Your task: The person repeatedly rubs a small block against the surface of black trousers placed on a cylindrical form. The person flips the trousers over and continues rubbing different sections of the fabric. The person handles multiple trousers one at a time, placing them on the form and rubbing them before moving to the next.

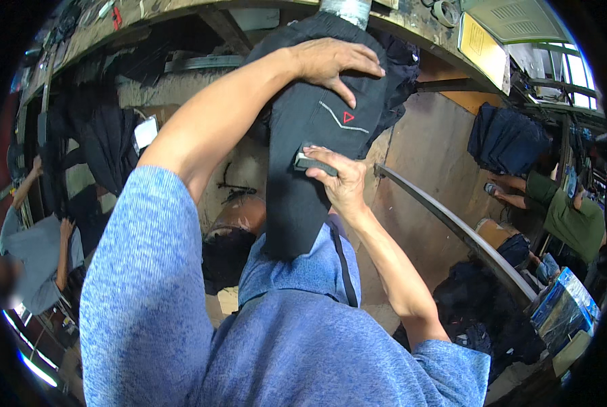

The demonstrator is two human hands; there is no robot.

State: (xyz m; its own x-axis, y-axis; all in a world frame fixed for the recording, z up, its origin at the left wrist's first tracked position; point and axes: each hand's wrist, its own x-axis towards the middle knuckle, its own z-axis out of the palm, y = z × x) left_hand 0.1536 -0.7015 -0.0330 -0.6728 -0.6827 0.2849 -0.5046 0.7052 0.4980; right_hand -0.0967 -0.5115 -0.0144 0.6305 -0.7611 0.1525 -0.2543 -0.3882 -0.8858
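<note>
A pair of dark trousers is drawn lengthwise over a form in front of me, its lower end reaching my waist. On the cloth are a pale stitched angled line and a small red triangle mark. My left hand lies across the upper part, thumb and fingers spread over the fabric. Below the stitching, my right hand grips a small dark block with a pale edge, held against the cloth. Its underside is hidden, so I cannot tell what faces the fabric.
A worn wooden bench curves across the far side. A long metal bar slants at my right. Dark garments are piled at the right. One person in grey is at far left, another in green at far right.
</note>
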